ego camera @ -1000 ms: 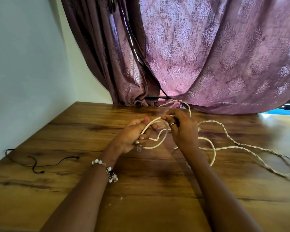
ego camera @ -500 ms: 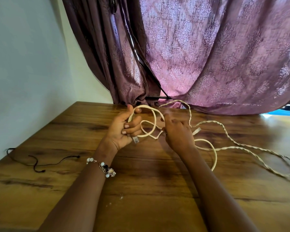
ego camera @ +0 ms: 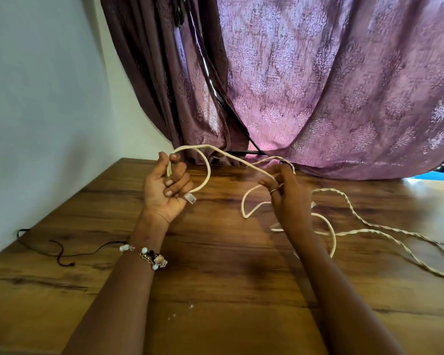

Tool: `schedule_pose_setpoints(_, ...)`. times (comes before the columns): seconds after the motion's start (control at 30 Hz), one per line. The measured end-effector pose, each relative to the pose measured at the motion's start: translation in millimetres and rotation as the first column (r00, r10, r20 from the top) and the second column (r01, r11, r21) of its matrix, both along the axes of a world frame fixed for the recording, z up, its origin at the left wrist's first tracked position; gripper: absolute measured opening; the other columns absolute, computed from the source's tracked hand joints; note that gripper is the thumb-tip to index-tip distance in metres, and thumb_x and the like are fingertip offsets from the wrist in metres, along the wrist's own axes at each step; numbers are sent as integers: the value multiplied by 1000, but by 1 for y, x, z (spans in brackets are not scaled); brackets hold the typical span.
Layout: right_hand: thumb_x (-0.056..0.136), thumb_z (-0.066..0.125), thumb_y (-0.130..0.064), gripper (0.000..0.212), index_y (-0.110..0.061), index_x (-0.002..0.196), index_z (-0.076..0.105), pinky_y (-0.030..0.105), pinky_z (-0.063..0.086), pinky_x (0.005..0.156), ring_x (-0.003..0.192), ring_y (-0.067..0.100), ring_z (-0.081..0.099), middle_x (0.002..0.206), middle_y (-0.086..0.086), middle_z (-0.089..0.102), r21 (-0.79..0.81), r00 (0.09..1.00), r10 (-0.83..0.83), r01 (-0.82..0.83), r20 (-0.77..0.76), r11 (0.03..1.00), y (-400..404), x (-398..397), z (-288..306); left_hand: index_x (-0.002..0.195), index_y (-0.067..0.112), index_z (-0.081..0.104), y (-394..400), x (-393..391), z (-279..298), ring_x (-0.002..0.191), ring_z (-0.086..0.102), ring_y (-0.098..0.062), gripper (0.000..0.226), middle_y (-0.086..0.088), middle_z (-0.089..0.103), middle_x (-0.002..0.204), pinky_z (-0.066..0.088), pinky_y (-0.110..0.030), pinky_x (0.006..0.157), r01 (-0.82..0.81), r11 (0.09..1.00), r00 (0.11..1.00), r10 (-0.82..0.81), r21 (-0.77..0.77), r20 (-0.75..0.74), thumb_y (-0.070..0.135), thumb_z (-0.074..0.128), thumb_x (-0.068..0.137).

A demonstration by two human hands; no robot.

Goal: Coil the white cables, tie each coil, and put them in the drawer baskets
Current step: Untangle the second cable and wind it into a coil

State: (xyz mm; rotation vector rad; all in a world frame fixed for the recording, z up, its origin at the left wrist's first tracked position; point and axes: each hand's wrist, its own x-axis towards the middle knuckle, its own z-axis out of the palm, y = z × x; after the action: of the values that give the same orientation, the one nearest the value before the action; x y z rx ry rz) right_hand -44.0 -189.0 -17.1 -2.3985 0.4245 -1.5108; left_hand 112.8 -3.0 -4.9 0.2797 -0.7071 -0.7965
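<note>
Both hands hold the white cable above the wooden table. We see the left hand palm up, its fingers curled round a loop of the cable, with the cable's plug end sticking out below the fingers. We see the right hand pinching the same cable between thumb and fingertips, so that a span runs between the two hands. From the right hand the cable drops to the table in loose curves, and a twisted white cable trails across the table toward its right edge. Near the table's left edge lies a thin black cord. Behind the table's far edge hangs a purple curtain.
</note>
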Motion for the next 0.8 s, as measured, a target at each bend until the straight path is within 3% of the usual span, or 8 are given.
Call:
schedule_pose_setpoints(0.1,79,72,-9,16,-5,94,67,31,43,42,54,33,61,81,12,67,-224,965,-249,226,-80,948,-3,3,-6,82,17,47,-8,-12,3,31,10,-7,35,8,34,39,19,-17,32,-59,995,998,57,79,23,37,25,101)
schedule_pose_setpoints(0.2,58,76,8,33,3,90,67,33,45,39,57,36,62,73,19,64,-421,831,-443,288,-337,860,3,4,-6,82,16,46,-14,-17,3,30,11,-5,29,8,33,39,20,-17,31,-86,991,995,79,106,63,34,29,98)
schedule_pose_setpoints(0.3,77,40,-3,34,5,93,70,32,48,43,78,32,64,78,17,66,-579,705,-528,204,-473,790,21,6,-7,83,15,48,-17,-18,0,27,22,-2,32,7,35,41,20,-17,32,-146,982,985,133,124,105,33,28,100)
schedule_pose_setpoints(0.37,76,13,-11,61,2,93,71,36,52,54,94,34,62,89,18,66,-597,711,-472,92,-521,797,31,10,-8,83,13,47,-19,-20,0,27,26,-2,32,5,38,42,22,-15,32,-194,973,976,178,128,129,31,28,100)
schedule_pose_setpoints(0.5,70,27,-18,47,-5,57,70,35,51,53,72,35,63,70,16,63,-645,788,-325,-117,-524,755,35,9,-11,79,9,45,-24,-24,-2,31,36,-7,25,-1,49,48,30,-15,35,-363,903,926,321,229,199,29,41,95)
schedule_pose_setpoints(0.63,77,34,-14,40,-23,77,73,38,32,74,83,29,60,82,5,62,-722,856,-241,-200,-458,662,35,2,-7,100,-1,47,-28,-25,-7,48,60,-15,30,-7,66,62,49,-22,44,-505,784,848,374,359,377,27,35,102)
schedule_pose_setpoints(0.73,83,41,-22,32,-26,93,71,37,32,75,88,25,55,97,1,59,-612,915,-20,-253,-402,749,36,3,-3,107,5,43,-32,-30,-10,67,70,-22,23,-14,70,78,59,-32,57,-485,775,854,321,405,409,26,38,101)
schedule_pose_setpoints(0.8,85,49,-27,25,-18,94,71,38,40,71,83,27,54,95,4,59,-520,918,126,-321,-376,791,31,4,0,102,9,43,-35,-35,-12,64,69,-16,16,-10,69,77,55,-26,50,-500,744,838,286,444,465,24,39,101)
